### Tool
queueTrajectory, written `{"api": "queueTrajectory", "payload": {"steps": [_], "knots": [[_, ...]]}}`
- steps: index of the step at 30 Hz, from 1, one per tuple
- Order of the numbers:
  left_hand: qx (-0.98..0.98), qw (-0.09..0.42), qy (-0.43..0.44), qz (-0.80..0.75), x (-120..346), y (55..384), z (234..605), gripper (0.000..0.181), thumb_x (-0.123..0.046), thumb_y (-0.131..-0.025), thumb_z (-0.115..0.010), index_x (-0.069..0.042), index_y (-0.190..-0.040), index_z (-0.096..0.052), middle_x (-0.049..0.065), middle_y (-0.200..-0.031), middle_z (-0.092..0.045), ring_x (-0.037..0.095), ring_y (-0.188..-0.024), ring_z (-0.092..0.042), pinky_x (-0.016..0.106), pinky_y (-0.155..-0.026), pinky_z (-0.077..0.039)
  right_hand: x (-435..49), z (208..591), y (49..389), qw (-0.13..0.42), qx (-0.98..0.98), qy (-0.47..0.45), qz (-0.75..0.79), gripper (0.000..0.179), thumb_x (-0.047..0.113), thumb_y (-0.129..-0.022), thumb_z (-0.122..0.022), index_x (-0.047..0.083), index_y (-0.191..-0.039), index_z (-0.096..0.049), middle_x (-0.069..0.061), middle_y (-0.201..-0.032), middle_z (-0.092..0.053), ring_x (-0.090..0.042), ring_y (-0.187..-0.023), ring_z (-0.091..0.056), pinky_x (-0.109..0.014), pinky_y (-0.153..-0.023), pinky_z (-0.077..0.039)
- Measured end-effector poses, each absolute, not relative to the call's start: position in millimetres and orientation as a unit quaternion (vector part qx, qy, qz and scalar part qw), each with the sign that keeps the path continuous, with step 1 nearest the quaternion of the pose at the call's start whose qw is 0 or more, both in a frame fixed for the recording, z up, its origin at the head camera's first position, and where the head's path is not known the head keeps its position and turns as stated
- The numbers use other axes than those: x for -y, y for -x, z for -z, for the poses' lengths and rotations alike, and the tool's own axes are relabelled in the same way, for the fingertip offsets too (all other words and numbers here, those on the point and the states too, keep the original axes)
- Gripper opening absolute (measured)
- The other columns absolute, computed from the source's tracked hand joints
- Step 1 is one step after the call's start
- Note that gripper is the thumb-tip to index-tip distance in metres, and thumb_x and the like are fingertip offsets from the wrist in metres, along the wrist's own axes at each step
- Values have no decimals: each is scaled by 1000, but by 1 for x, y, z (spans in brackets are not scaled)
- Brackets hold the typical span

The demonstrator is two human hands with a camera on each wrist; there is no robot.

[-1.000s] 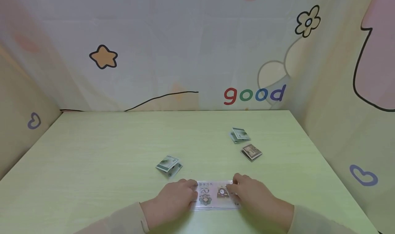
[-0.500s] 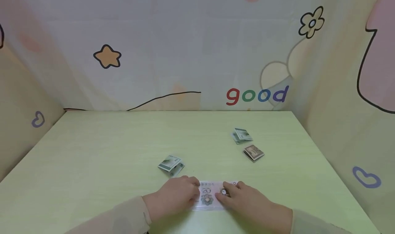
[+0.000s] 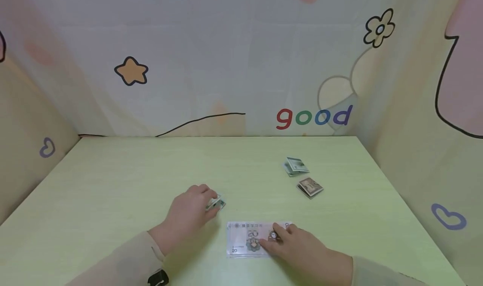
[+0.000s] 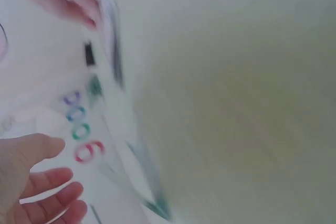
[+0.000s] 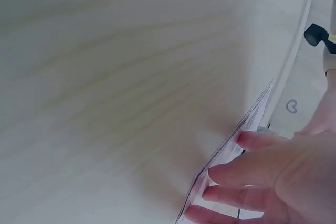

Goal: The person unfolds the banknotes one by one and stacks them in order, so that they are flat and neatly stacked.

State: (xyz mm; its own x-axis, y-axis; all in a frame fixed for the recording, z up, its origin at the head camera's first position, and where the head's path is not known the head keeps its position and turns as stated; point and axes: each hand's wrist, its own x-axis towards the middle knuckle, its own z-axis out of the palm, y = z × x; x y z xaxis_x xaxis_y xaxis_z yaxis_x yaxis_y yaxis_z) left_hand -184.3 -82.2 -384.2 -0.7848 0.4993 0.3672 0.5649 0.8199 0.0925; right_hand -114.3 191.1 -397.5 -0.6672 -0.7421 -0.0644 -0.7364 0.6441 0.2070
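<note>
Near the folded green note [image 3: 216, 203], the left hand [image 3: 190, 208] is held with fingers parted; on the table [image 3: 113, 185], purple notes [image 3: 238, 237] are touched by the right hand [image 3: 299, 247], fingers spread.

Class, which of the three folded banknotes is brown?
The rightmost note, lying just nearer the head camera than a green note. Only it is brown; the third note, by the left hand, is green too.
</note>
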Motion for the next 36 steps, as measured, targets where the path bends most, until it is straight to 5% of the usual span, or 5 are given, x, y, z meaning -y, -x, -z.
{"api": "queueTrajectory", "payload": {"steps": [7, 20, 25, 29, 36], "knots": [[970, 95, 210, 75, 95, 199, 390, 39, -37, -72, -78, -10, -91, -58, -2, -81, -52, 14, -70, -48, 26, -49, -41, -190, 398, 115, 16, 906, -407, 111, 55, 41, -82, -66, 28, -133, -51, -12, -119, -53, -26, -80, -54, -31, -61, -49], [963, 117, 192, 152, 99, 201, 385, 10, -11, -82, -68, -11, -74, -63, -5, -67, -57, 7, -55, -44, 23, -49, -39, -192, 399, 116, 57, 896, -421, 130, 49, 13, -84, -65, 28, -129, -55, -12, -114, -55, -25, -75, -53, -28, -58, -48], [951, 103, 149, 250, 105, 204, 381, 5, -11, -84, -68, -8, -81, -68, 0, -73, -64, 10, -58, -50, 24, -53, -43, -191, 397, 113, 20, 906, -406, 120, 48, 38, -86, -62, 29, -132, -52, -12, -119, -53, -26, -79, -53, -30, -61, -49], [918, 44, 74, 388, 113, 210, 384, 9, -14, -87, -66, -5, -88, -69, 3, -81, -68, 16, -68, -62, 26, -58, -48, -190, 395, 112, -25, 914, -389, 111, 64, 63, -81, -55, 31, -136, -48, -12, -125, -51, -27, -88, -53, -33, -65, -50], [806, -77, -32, 586, 117, 210, 387, 23, -11, -91, -60, 6, -107, -62, 13, -93, -68, 18, -80, -67, 27, -65, -53, -188, 393, 112, -53, 922, -373, 87, 67, 62, -79, -59, 31, -137, -47, -12, -126, -48, -29, -94, -53, -37, -70, -51]]}}
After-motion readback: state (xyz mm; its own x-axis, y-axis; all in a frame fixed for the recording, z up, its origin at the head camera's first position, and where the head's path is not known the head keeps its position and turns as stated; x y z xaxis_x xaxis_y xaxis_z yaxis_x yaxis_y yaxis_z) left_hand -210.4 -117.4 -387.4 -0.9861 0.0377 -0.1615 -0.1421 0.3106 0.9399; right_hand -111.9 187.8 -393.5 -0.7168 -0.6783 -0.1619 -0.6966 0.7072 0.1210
